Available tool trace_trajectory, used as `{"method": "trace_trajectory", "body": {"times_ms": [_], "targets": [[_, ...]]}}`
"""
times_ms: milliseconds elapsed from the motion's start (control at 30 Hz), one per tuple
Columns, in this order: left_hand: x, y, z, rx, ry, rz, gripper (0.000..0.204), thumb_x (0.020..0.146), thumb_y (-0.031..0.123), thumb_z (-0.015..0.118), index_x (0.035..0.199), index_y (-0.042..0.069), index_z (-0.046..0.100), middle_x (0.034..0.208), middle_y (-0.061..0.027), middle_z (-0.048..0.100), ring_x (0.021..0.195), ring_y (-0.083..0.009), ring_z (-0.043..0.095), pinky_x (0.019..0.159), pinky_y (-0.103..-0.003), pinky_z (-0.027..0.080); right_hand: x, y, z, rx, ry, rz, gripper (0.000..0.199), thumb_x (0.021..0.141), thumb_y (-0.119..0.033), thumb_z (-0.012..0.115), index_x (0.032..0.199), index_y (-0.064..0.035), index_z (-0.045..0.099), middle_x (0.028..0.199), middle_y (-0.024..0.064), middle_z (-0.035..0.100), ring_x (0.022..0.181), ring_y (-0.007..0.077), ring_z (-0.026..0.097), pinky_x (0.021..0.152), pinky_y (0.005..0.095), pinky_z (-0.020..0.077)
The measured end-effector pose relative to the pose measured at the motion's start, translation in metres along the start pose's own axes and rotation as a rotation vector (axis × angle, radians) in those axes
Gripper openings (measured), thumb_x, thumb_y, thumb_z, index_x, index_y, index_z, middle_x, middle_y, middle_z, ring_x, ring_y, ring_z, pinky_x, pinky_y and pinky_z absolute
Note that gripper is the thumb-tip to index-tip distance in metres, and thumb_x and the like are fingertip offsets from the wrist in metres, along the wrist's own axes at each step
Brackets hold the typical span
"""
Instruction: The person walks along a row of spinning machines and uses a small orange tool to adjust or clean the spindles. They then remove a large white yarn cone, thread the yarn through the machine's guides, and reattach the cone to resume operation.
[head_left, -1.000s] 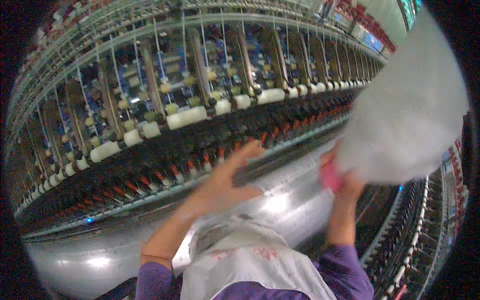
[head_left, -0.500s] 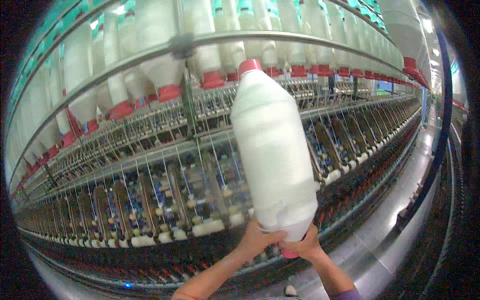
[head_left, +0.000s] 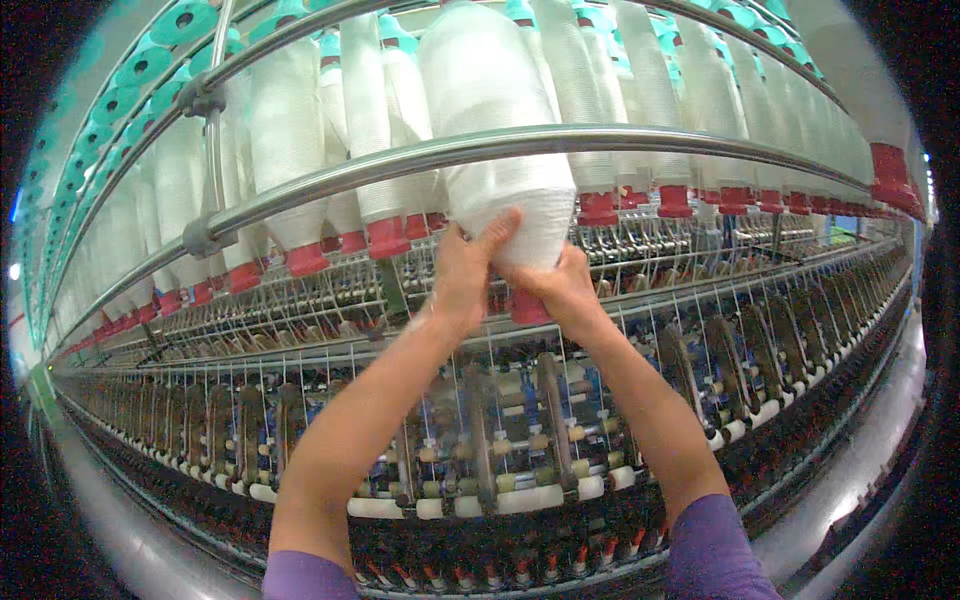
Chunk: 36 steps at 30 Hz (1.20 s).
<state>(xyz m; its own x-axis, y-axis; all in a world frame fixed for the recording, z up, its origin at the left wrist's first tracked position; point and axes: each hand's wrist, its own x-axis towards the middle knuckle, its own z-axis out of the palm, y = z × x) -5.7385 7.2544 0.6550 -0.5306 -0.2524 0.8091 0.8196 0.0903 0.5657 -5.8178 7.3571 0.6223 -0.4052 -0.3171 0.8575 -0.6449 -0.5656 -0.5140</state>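
A large white roving bobbin (head_left: 490,85) hangs upright among the others, its upper body behind the metal rail (head_left: 390,170). Both hands wrap round its tapered lower end. My left hand (head_left: 468,262) grips the left side, thumb lying across the front. On the right side, my right hand (head_left: 560,285) closes round the bottom of the yarn, just above the red base (head_left: 527,306). The bobbin's top runs out of the picture at the upper edge.
Rows of white roving bobbins (head_left: 290,150) with red ends hang on both sides. Below stands a spinning frame with drafting arms (head_left: 480,430), white rollers (head_left: 530,500) and thin strands. Green discs (head_left: 145,65) line the upper left. A metal floor strip (head_left: 850,510) runs at right.
Both hands have lifted the bobbin from a tilted position in front of the machine to up behind the rail. It now stands nearly straight among the hanging ones. My view has shifted too.
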Motion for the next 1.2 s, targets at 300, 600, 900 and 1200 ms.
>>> {"method": "trace_trajectory", "body": {"times_ms": [300, 600, 900, 1200], "targets": [[0.092, 0.037, 0.004, 0.248, 0.142, 0.022, 0.055, 0.072, 0.045, 0.075, 0.109, 0.007, 0.058, 0.094, -0.002, 0.059, 0.079, -0.0139, 0.052, 0.068, -0.029, 0.042, 0.095, -0.025, 0.006, 0.196, -0.132, 0.092, 0.037, 0.072, -0.027, 0.074, 0.095, 0.0004, 0.064, 0.083, 0.0067, 0.063, 0.07, 0.0127, 0.059, 0.058, 0.0279, 0.0487], [0.103, 0.05, -0.014, 1.322, 0.402, 0.978, 0.033, 0.082, 0.025, 0.07, 0.105, 0.002, 0.064, 0.093, -0.0059, 0.066, 0.085, -0.0137, 0.059, 0.075, -0.028, 0.045, 0.09, 0.05, -0.01, 0.224, -0.205, 0.118, 0.043, 0.078, -0.036, 0.069, 0.103, -0.0022, 0.058, 0.087, 0.0058, 0.064, 0.076, 0.0139, 0.063, 0.06, 0.0264, 0.0497], [0.118, 0.047, -0.011, 1.335, 0.268, 0.924, 0.023, 0.083, 0.024, 0.068, 0.087, 0.002, 0.065, 0.082, -0.0082, 0.065, 0.073, -0.0174, 0.061, 0.068, -0.028, 0.047, 0.083, 0.066, -0.012, 0.144, -0.19, 0.02, 0.036, 0.076, -0.032, 0.069, 0.093, -0.0012, 0.063, 0.08, 0.0038, 0.065, 0.072, 0.0099, 0.06, 0.056, 0.0251, 0.0496], [0.123, 0.051, -0.015, 1.303, 0.229, 1.042, 0.013, 0.083, 0.012, 0.064, 0.081, -0.001, 0.064, 0.074, -0.0047, 0.062, 0.066, -0.0154, 0.06, 0.062, -0.027, 0.048, 0.082, 0.066, -0.012, 0.308, -0.251, 0.021, 0.034, 0.077, -0.029, 0.067, 0.095, -0.0004, 0.062, 0.081, 0.005, 0.065, 0.07, 0.0113, 0.061, 0.056, 0.0263, 0.0512]]}}
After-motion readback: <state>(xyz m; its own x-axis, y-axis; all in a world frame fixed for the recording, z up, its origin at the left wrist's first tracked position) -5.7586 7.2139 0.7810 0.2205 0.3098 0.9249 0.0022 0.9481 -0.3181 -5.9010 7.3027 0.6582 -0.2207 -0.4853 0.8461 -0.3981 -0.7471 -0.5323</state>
